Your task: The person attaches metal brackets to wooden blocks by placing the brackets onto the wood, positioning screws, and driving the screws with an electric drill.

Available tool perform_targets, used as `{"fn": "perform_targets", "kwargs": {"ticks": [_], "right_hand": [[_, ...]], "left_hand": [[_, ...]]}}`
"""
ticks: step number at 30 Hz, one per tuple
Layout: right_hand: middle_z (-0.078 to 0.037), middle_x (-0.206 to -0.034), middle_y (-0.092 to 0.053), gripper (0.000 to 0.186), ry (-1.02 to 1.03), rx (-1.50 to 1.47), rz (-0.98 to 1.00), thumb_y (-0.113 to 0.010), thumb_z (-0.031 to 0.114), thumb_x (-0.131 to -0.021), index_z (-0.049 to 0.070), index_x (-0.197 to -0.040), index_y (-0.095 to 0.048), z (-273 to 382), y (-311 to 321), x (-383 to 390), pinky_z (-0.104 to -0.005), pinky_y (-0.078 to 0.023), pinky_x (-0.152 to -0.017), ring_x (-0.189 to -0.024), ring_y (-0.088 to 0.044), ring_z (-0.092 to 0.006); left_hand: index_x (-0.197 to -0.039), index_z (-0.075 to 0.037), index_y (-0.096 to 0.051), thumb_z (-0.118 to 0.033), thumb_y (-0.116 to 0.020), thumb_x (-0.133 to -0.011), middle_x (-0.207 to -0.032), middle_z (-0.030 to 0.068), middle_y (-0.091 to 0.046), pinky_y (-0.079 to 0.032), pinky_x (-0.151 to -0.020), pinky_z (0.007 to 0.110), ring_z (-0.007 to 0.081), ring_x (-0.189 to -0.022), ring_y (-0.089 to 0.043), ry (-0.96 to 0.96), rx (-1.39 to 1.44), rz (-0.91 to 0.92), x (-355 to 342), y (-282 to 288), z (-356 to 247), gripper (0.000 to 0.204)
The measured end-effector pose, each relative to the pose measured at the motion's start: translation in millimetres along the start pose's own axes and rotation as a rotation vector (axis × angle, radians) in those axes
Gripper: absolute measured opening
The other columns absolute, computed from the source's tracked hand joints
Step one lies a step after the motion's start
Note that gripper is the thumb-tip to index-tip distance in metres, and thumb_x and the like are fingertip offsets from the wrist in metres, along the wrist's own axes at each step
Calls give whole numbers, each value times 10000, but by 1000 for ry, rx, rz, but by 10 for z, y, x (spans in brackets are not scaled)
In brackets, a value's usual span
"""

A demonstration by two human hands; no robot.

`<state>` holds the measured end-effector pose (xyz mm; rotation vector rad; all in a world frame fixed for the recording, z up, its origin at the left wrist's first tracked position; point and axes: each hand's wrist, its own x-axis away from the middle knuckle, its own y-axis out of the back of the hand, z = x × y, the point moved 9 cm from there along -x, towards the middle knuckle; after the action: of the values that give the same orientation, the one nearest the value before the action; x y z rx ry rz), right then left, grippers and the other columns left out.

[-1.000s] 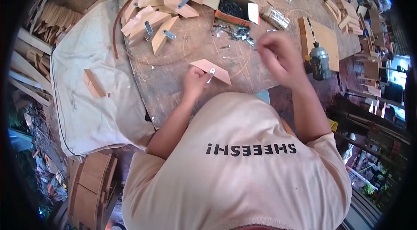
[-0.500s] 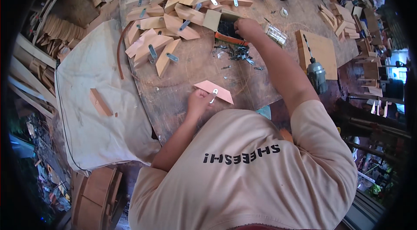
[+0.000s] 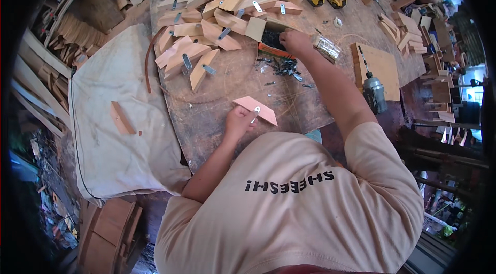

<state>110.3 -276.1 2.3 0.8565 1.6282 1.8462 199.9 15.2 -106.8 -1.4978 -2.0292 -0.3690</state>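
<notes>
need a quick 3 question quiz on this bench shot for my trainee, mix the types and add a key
1. True or false: the left hand touches a pinkish wooden block and a small metal plate.

2. Where is the right hand?
A) on a drill
B) at the open box
C) on the round wooden board

3. What lies on the pale cloth at the person's left?

Key:
1. True.
2. B.
3. A brown wooden block, with a small scrap near its lower end.
</notes>
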Motion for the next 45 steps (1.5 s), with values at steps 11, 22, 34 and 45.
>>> {"fn": "perform_targets", "kwargs": {"ticks": [11, 22, 34, 45], "right_hand": [[-96, -904, -625, 138, 71, -20, 11, -671, 192, -784, 81, -850, -622, -21, -107, -45, -413, -497, -747, -876, -613, -301], [-65, -818, -621, 130, -66, -661, -355, -614, 174, -859, 49, -894, -620, -64, 234, 286, -336, -498, -682, -764, -623, -209], [-2, -802, -604, 115, -39, -1540, 36, -622, 48, -868, 12, -974, -596, 1083, 252, 1976, -226, -471, -653, -740, -550, -53], [36, -678, -528, 170, -831, -1159, -723, -704, 137, -822, 84, -776, -550, -1312, -483, 3832, -203, -372, -535, -606, -446, -42]], "left_hand": [[-840, -45, -534, -273, -668, -863, -746, 82, -650, -508, -488, 221, 118, -577, -624, -8, 4, -18, 74, 84, -60, 266], [-950, -5, -539, -107, -582, -900, -848, 69, -631, -509, -659, 219, 105, -727, -610, -381, -64, -232, 287, 842, -564, 122], [-1106, 26, -590, -57, -613, -891, -950, 66, -610, -482, -686, 219, 99, -796, -581, -791, 40, 207, 565, -477, -1141, 232], [-1031, 12, -586, -145, -558, -939, -813, 43, -610, -483, -629, 221, 85, -680, -564, -555, 81, 97, 298, -123, -1127, 184]]}}
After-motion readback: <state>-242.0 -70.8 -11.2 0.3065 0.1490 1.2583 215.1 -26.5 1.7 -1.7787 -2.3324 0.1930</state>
